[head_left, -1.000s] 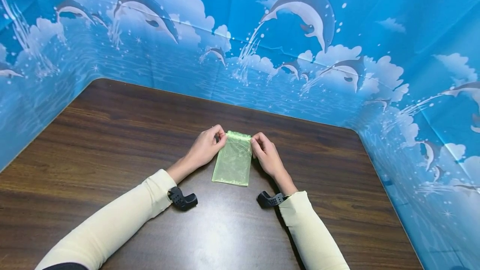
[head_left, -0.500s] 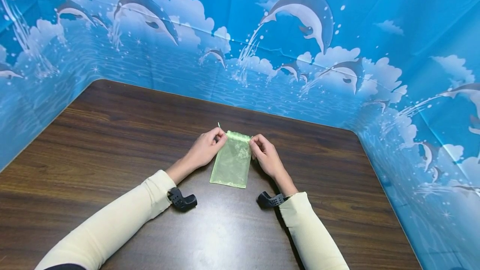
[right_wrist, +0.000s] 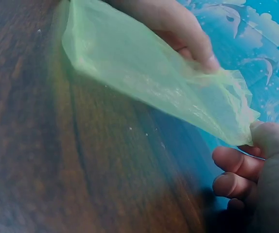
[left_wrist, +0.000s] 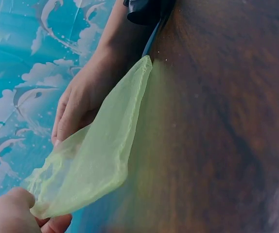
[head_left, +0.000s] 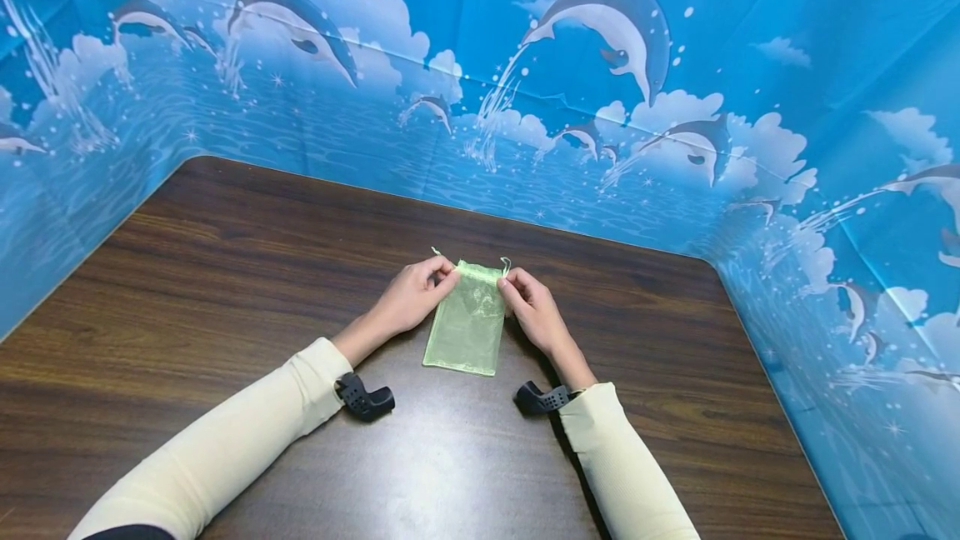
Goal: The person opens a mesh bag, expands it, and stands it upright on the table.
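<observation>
A sheer light-green drawstring bag (head_left: 467,323) is held up by its gathered mouth between my two hands, its closed end toward me. My left hand (head_left: 417,293) pinches the mouth's left corner between thumb and forefinger. At the right corner, my right hand (head_left: 534,307) pinches it the same way. Short drawstring ends poke out beyond the fingers on both sides. In the left wrist view the bag (left_wrist: 105,145) slants away from the table; the right wrist view shows the same bag (right_wrist: 139,73) stretched between the hands. Nothing shows through its thin fabric.
A dark wood-grain table (head_left: 247,240) lies below. A blue curtain (head_left: 360,132) printed with dolphins rises behind its far and side edges. Black camera mounts (head_left: 366,398) sit on both wrists, over cream sleeves (head_left: 225,432).
Both hands keep their pinch on the drawstring bag. Its body swings slightly left, then back right. A drawstring loop now stands out above my right fingers, and the left end shows beyond my left hand.
</observation>
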The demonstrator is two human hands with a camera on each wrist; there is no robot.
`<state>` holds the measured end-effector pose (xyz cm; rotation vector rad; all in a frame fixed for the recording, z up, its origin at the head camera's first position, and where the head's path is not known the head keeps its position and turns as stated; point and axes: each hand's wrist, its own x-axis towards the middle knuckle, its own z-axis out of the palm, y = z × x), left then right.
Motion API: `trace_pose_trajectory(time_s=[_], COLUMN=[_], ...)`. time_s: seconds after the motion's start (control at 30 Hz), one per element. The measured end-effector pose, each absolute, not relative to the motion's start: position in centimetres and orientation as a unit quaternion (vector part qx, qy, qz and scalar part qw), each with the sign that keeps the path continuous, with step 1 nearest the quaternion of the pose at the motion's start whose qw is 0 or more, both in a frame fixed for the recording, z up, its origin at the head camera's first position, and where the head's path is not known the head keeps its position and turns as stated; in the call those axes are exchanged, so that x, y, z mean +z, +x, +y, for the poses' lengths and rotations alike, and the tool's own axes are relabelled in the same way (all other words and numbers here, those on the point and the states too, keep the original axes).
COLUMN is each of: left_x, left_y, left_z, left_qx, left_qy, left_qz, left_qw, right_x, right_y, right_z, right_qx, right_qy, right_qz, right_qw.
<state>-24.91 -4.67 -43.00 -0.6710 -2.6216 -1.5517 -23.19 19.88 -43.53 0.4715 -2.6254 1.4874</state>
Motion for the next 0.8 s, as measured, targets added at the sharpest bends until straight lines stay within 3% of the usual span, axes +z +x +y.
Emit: trace_pose_trajectory(time_s=[0.6, 0.8], left_x=[-43.0, -42.9], left_y=[-24.9, -24.8], left_z=[-4.6, -4.5], left_qx=[-0.529, -0.524], left_qy=[-0.217, -0.213], left_qz=[-0.820, -0.824], left_qw=[0.022, 0.032], right_x=[-43.5, -41.6], right_y=[-23.2, -22.2], right_z=[19.7, 19.0], right_qx=[0.489, 0.496], right_qy=[0.138, 0.137], right_qz=[-0.861, -0.857], right_qw=[0.032, 0.033])
